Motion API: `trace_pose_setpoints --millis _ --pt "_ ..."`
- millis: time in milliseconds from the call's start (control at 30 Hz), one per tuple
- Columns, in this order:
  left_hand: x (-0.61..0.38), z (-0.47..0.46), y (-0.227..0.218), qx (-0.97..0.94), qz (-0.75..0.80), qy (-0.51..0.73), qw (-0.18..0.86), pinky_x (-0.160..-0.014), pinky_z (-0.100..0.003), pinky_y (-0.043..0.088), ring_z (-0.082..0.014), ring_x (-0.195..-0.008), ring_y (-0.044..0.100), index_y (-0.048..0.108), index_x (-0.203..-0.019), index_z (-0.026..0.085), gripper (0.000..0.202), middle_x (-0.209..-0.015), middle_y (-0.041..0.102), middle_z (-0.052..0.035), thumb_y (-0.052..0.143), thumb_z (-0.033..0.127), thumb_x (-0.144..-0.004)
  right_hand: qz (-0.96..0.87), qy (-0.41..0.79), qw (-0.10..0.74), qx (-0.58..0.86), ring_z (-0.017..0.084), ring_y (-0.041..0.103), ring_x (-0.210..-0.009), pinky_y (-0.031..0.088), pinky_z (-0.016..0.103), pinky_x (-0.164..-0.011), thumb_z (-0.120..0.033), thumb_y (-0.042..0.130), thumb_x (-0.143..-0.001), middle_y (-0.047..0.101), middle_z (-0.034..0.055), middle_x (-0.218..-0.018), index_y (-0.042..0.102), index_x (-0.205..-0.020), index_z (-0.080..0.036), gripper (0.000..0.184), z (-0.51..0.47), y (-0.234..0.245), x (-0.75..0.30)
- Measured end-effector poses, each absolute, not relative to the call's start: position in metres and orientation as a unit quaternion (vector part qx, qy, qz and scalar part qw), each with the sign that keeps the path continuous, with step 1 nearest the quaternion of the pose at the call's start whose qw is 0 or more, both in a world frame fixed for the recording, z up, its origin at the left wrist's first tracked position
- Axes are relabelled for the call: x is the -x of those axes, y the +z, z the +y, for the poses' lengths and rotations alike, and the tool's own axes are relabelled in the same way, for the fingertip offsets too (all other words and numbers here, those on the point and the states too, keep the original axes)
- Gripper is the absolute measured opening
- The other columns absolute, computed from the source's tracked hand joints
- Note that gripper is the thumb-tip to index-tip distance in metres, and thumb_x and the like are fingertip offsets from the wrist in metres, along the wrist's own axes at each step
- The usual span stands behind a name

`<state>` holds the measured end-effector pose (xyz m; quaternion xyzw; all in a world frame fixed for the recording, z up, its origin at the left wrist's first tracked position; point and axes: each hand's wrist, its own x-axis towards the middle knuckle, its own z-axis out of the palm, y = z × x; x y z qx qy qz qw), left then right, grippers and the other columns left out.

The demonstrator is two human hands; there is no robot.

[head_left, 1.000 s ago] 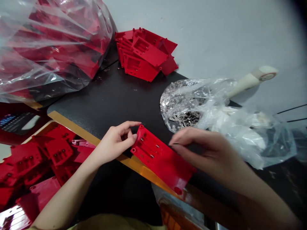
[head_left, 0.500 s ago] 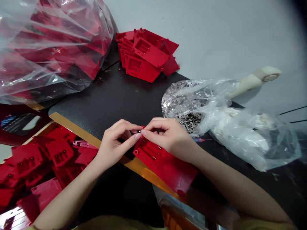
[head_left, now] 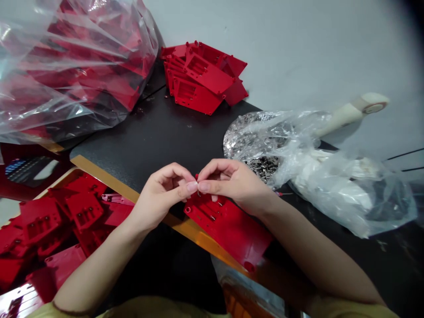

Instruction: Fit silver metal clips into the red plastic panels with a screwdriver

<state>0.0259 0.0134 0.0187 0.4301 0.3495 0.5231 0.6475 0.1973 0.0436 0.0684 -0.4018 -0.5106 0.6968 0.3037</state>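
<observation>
Pinching together just above the top corner of a red plastic plate [head_left: 228,234], the left hand [head_left: 162,196] and right hand [head_left: 232,183] meet at the fingertips, each grip pressed closed on something too small to make out. The plate lies directly below both grips, resting on the dark surface [head_left: 149,132] and across its orange edge strip [head_left: 185,227]. Beyond the right hand sits a clear bag of small metal pieces [head_left: 260,168]. A stack of red housings [head_left: 198,77] stands farther ahead, beside a bulging plastic bag of red parts [head_left: 73,57]. More red parts [head_left: 82,210] lie heaped below the surface's edge, left of the left hand.
</observation>
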Motion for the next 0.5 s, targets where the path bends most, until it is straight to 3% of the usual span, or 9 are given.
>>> trace_pose_setpoints --millis 67,133,233,300,367,500 --pt "-0.029 0.014 0.02 -0.389 0.321 0.495 0.708 -0.053 -0.015 0.044 -0.0051 -0.055 0.051 0.066 -0.075 0.017 0.024 -0.064 0.06 0.0032 0.081 0.035 -0.073 -0.507 0.702 0.329 0.377 0.006 0.058 -0.05 0.048 0.015 -0.045 -0.018 0.089 -0.056 0.066 -0.0049 -0.063 0.067 -0.078 -0.017 0.032 0.045 0.066 -0.197" --pt "-0.032 0.014 0.023 -0.349 0.304 0.473 0.75 -0.053 -0.014 0.044 -0.0047 -0.054 0.051 0.067 -0.074 0.017 0.026 -0.062 0.06 0.0034 0.082 0.039 -0.072 -0.555 0.659 0.354 0.364 0.008 0.062 -0.05 0.05 0.016 -0.045 -0.019 0.085 -0.064 0.068 -0.0041 -0.063 0.07 -0.083 -0.018 0.025 0.043 0.066 -0.197" --pt "-0.033 0.013 0.031 -0.323 0.306 0.457 0.77 -0.054 -0.014 0.045 -0.0048 -0.054 0.051 0.07 -0.073 0.016 0.029 -0.061 0.06 0.003 0.083 0.042 -0.07 -0.699 0.461 0.425 0.345 0.009 0.066 -0.058 0.054 0.019 -0.055 -0.018 0.077 -0.075 0.073 0.0 -0.07 0.074 -0.08 -0.018 0.005 0.039 0.068 -0.198" --pt "-0.031 0.012 0.034 -0.316 0.318 0.455 0.769 -0.053 -0.013 0.045 -0.0048 -0.055 0.052 0.072 -0.074 0.017 0.025 -0.062 0.061 0.0026 0.083 0.04 -0.07 -0.782 0.298 0.453 0.308 0.011 0.068 -0.065 0.055 0.021 -0.061 -0.015 0.075 -0.078 0.076 0.0017 -0.077 0.075 -0.079 -0.018 0.004 0.038 0.07 -0.201" --pt "-0.029 0.01 0.035 -0.317 0.33 0.452 0.766 -0.053 -0.014 0.046 -0.0058 -0.057 0.054 0.075 -0.078 0.018 0.022 -0.065 0.064 0.0012 0.082 0.038 -0.071 -0.834 0.212 0.429 0.273 0.011 0.068 -0.067 0.055 0.021 -0.063 -0.015 0.073 -0.081 0.076 0.0023 -0.08 0.075 -0.082 -0.018 0.004 0.039 0.071 -0.204" --pt "-0.022 0.006 0.03 -0.343 0.351 0.45 0.746 -0.058 -0.015 0.049 -0.0078 -0.063 0.057 0.076 -0.095 0.02 0.025 -0.076 0.07 -0.0013 0.079 0.032 -0.074 -0.881 0.184 0.354 0.253 0.012 0.069 -0.075 0.056 0.021 -0.07 -0.018 0.066 -0.088 0.076 0.0049 -0.085 0.074 -0.095 -0.015 0.011 0.043 0.074 -0.211"
